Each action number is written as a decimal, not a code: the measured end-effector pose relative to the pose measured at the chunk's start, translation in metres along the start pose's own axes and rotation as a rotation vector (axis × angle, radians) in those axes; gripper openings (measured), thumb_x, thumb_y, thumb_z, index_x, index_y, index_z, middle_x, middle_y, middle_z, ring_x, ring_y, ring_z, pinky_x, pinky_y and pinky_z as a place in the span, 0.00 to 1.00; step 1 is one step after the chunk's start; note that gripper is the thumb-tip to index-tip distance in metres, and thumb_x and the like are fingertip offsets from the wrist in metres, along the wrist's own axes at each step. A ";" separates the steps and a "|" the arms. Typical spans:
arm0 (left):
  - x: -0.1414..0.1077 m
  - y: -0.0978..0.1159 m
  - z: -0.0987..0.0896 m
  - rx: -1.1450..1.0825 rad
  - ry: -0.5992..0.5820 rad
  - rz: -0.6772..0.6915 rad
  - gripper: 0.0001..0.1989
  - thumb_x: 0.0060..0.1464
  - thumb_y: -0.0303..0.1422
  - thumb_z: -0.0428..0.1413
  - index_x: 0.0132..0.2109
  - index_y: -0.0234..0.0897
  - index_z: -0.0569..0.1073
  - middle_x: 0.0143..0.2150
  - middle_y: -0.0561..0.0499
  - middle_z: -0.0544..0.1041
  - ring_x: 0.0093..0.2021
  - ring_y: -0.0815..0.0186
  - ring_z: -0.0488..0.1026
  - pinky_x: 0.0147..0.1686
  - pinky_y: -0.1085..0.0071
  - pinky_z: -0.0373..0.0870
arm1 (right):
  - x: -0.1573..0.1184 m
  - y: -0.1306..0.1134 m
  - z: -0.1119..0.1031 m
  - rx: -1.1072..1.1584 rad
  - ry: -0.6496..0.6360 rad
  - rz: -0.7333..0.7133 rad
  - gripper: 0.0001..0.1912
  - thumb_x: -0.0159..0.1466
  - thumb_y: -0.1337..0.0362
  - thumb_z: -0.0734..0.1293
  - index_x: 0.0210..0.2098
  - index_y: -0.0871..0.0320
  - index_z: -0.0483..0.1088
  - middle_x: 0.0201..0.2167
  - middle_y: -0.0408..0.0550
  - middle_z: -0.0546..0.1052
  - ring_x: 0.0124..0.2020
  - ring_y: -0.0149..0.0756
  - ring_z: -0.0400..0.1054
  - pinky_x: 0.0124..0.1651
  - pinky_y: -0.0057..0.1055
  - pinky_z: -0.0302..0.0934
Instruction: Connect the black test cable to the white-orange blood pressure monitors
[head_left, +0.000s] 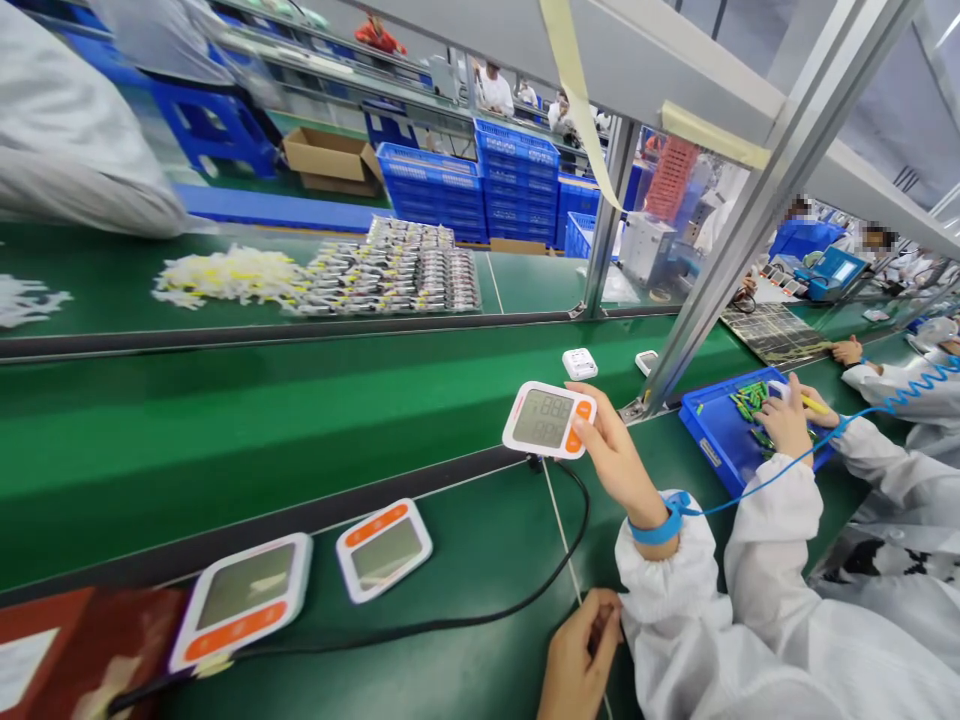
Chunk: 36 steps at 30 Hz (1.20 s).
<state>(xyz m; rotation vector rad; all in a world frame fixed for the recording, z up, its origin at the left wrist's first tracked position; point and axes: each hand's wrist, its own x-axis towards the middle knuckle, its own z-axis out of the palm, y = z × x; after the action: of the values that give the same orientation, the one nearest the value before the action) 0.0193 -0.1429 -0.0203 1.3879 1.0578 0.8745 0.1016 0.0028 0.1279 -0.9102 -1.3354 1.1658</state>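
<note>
Left hand: our left hand (577, 655) is resting at the bottom edge of the frame, right of centre, fingers curled loosely against our white sleeve; we cannot tell whether it is holding anything.
Cable: a black cable (480, 615) is running across the green table (465, 560) from the lower left, passing just beside that hand and curving up toward the centre of the frame.
Lower-left monitors: two white monitors with orange strips are lying flat on the table, a larger one (241, 602) at the lower left and a smaller one (384, 549) just right of it, apart from each other.
Right hand: our right hand (619, 455), wearing a blue wrist strap (660, 522), is reaching forward at centre right, fingers closed on the right edge of a monitor (549, 419).
Held monitor: we are holding it tilted above the near edge of the belt, its grey screen showing digits, its orange buttons under our fingertips.
Belt: the green belt (225, 430) is crossing the middle of the frame; two small white units (580, 363) (646, 361) are lying on it beyond the held monitor.
Co-worker: at the right, another person's hand (787, 420) is resting on a blue tray (712, 440) holding green parts.
Far side: in the upper left, piles of small parts (390, 278) are lying on the far table; blue crates (517, 180) are standing stacked behind them.
</note>
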 end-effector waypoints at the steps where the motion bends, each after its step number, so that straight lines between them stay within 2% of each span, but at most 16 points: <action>1: 0.000 0.000 0.000 -0.001 -0.002 0.000 0.14 0.59 0.41 0.48 0.33 0.38 0.72 0.25 0.52 0.72 0.25 0.67 0.69 0.28 0.75 0.65 | 0.000 0.000 0.000 0.004 -0.002 0.005 0.24 0.63 0.50 0.63 0.56 0.54 0.61 0.47 0.48 0.73 0.47 0.38 0.69 0.49 0.34 0.68; 5: -0.001 0.000 0.000 0.006 -0.002 0.002 0.14 0.59 0.41 0.48 0.33 0.38 0.71 0.25 0.52 0.72 0.25 0.67 0.69 0.28 0.75 0.64 | 0.001 0.001 0.001 0.035 -0.014 0.031 0.24 0.63 0.50 0.63 0.54 0.54 0.61 0.46 0.48 0.73 0.41 0.36 0.70 0.36 0.30 0.71; 8: -0.001 0.002 -0.002 0.001 -0.006 -0.003 0.13 0.59 0.40 0.48 0.33 0.38 0.71 0.26 0.52 0.73 0.26 0.67 0.69 0.28 0.75 0.65 | 0.001 0.001 0.001 0.042 -0.025 0.029 0.23 0.63 0.50 0.63 0.53 0.54 0.61 0.46 0.48 0.72 0.38 0.36 0.70 0.32 0.29 0.70; 17: -0.001 0.001 -0.001 -0.003 -0.012 -0.006 0.13 0.59 0.41 0.48 0.33 0.38 0.71 0.25 0.52 0.72 0.25 0.67 0.69 0.28 0.75 0.65 | 0.002 0.003 -0.001 0.052 -0.056 0.058 0.24 0.62 0.49 0.63 0.53 0.53 0.62 0.46 0.47 0.73 0.42 0.38 0.70 0.36 0.32 0.71; 20: -0.002 -0.003 -0.001 0.003 -0.024 -0.013 0.15 0.59 0.43 0.47 0.34 0.38 0.71 0.25 0.52 0.72 0.26 0.66 0.69 0.28 0.75 0.64 | 0.003 0.004 -0.004 0.031 -0.048 0.054 0.22 0.63 0.50 0.63 0.52 0.54 0.63 0.45 0.47 0.73 0.42 0.38 0.71 0.41 0.33 0.71; 23: -0.001 -0.004 -0.002 0.005 -0.036 -0.021 0.16 0.59 0.44 0.46 0.36 0.38 0.72 0.26 0.52 0.73 0.26 0.66 0.69 0.28 0.75 0.65 | 0.000 -0.002 -0.014 0.005 -0.032 0.032 0.21 0.63 0.53 0.64 0.52 0.55 0.64 0.47 0.46 0.73 0.44 0.37 0.70 0.46 0.34 0.69; 25: 0.000 -0.003 -0.003 0.007 -0.033 -0.019 0.16 0.59 0.43 0.47 0.36 0.38 0.72 0.26 0.52 0.73 0.26 0.66 0.69 0.29 0.74 0.66 | -0.005 -0.008 -0.027 -0.021 -0.001 0.050 0.23 0.62 0.53 0.65 0.54 0.54 0.62 0.45 0.46 0.74 0.41 0.36 0.71 0.44 0.34 0.69; 28: 0.001 0.001 -0.003 -0.004 -0.025 0.006 0.14 0.59 0.41 0.47 0.36 0.38 0.72 0.25 0.52 0.72 0.26 0.66 0.70 0.29 0.74 0.66 | -0.020 -0.011 -0.059 -0.120 0.131 0.110 0.29 0.60 0.52 0.67 0.57 0.55 0.59 0.38 0.45 0.77 0.33 0.36 0.73 0.37 0.34 0.70; 30: 0.002 0.003 -0.003 -0.010 -0.015 0.032 0.13 0.59 0.40 0.47 0.35 0.38 0.72 0.25 0.53 0.72 0.26 0.66 0.69 0.29 0.75 0.66 | -0.029 -0.006 -0.087 -0.235 0.286 0.137 0.30 0.58 0.52 0.67 0.56 0.58 0.61 0.38 0.48 0.77 0.33 0.38 0.73 0.36 0.34 0.69; 33: 0.003 0.004 -0.003 0.000 -0.005 0.061 0.13 0.60 0.39 0.46 0.33 0.38 0.71 0.24 0.54 0.70 0.25 0.67 0.68 0.28 0.76 0.64 | -0.038 0.013 -0.128 -0.499 0.633 0.148 0.27 0.58 0.51 0.65 0.52 0.62 0.66 0.42 0.55 0.77 0.39 0.43 0.74 0.42 0.37 0.67; 36: 0.004 -0.004 -0.002 0.005 -0.014 0.078 0.13 0.61 0.39 0.46 0.34 0.39 0.70 0.25 0.54 0.69 0.25 0.68 0.68 0.29 0.76 0.64 | -0.041 0.032 -0.161 -0.789 0.966 0.139 0.28 0.60 0.53 0.61 0.56 0.62 0.66 0.46 0.59 0.76 0.43 0.45 0.73 0.44 0.37 0.65</action>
<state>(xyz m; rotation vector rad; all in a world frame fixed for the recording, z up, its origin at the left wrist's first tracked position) 0.0186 -0.1385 -0.0245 1.4455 1.0011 0.9185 0.2620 -0.0081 0.0757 -1.8444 -0.8784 0.1243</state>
